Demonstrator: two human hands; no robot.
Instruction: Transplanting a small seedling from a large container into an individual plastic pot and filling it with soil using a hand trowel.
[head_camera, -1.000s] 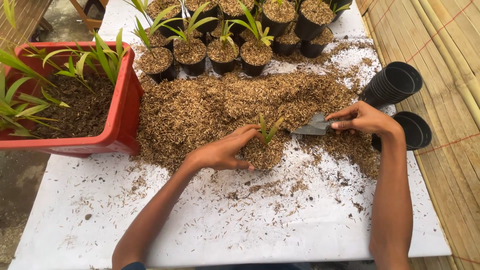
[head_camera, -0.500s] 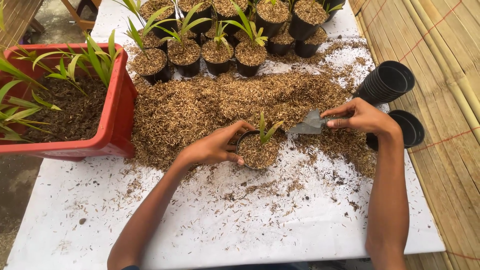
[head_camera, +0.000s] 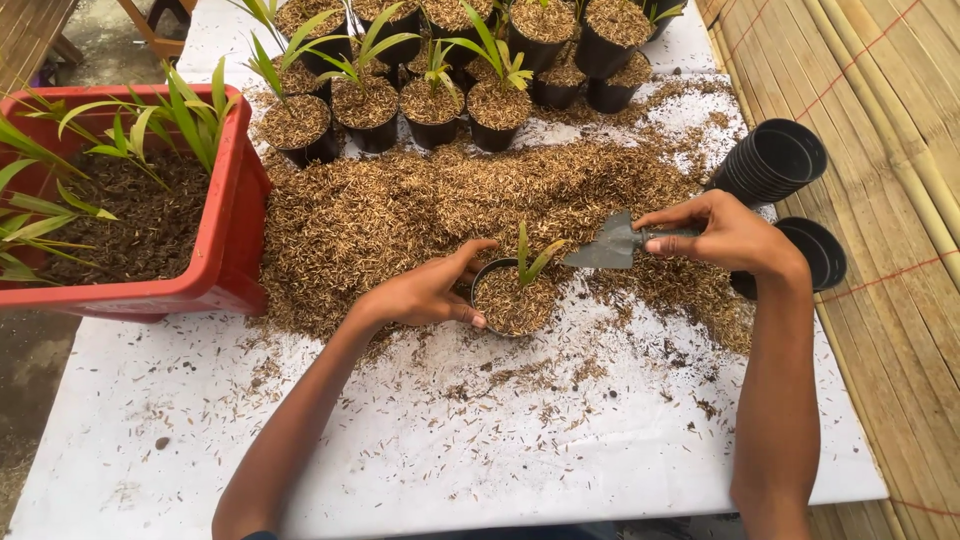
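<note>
A small black pot (head_camera: 512, 300) filled with brown husk holds a green seedling (head_camera: 530, 256) at the middle of the white table (head_camera: 450, 450). My left hand (head_camera: 428, 290) wraps around the pot's left side. My right hand (head_camera: 722, 234) grips the handle of a small grey trowel (head_camera: 605, 246), whose blade hangs just right of the seedling, above the husk.
A wide heap of brown husk (head_camera: 420, 210) covers the table behind the pot. Several potted seedlings (head_camera: 430, 95) stand along the far edge. A red crate (head_camera: 235, 215) of soil and plants sits left. Stacks of empty black pots (head_camera: 780, 160) lie right, beside a bamboo mat (head_camera: 890, 120).
My left hand slid from over the pot's top to its left side, uncovering the husk surface. The trowel lifted slightly and moved a little toward the seedling.
</note>
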